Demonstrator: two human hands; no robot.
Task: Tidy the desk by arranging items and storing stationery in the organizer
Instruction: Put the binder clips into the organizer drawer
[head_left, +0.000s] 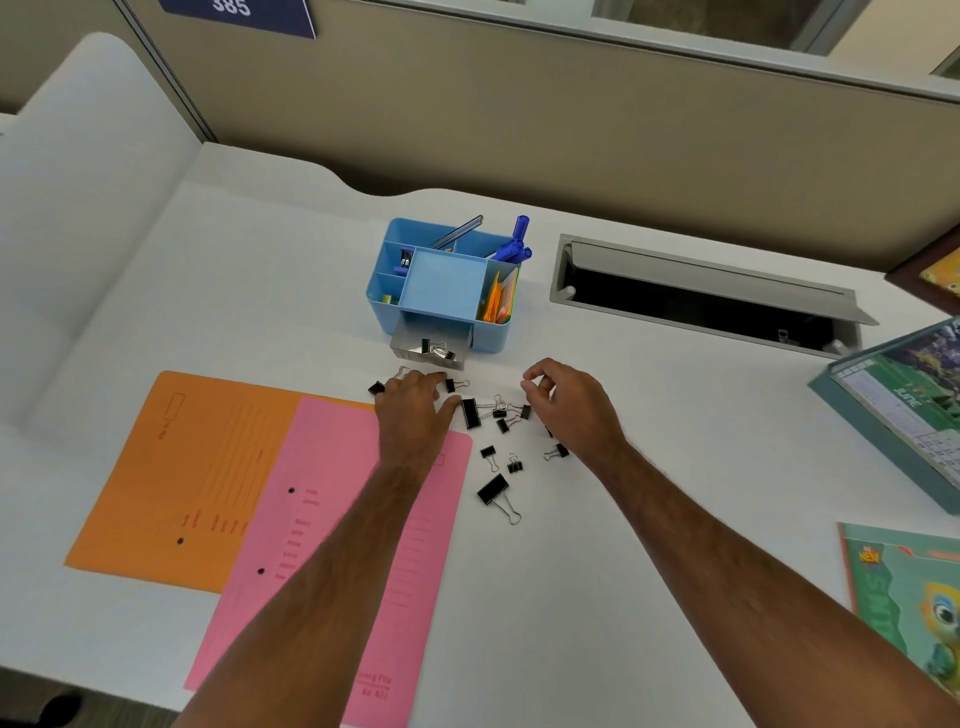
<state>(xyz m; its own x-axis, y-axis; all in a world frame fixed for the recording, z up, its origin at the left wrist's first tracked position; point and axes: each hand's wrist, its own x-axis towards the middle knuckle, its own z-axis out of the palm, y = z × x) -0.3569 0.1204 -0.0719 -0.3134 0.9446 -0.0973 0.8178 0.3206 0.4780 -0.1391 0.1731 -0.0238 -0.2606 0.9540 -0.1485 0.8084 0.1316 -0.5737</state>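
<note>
A blue organizer (441, 283) stands at the middle of the white desk, and its small silver drawer (430, 352) is pulled out with binder clips inside. Several black binder clips lie loose in front of it, among them a large one (470, 413) and another large one (492, 490). My left hand (413, 410) lies palm down over the left clips, fingers reaching towards a clip (376, 387) and thumb beside the large clip. My right hand (569, 400) hovers above the right clips with curled fingers, thumb and forefinger close together. Whether they pinch anything is hidden.
An orange folder (176, 478) and a pink folder (332, 525) overlap at the front left. Blue pens (514, 244) and coloured sticky notes (497, 301) stand in the organizer. An open cable hatch (701, 301) is at the back right. A desk calendar (904, 405) and a picture book (909, 592) lie on the right.
</note>
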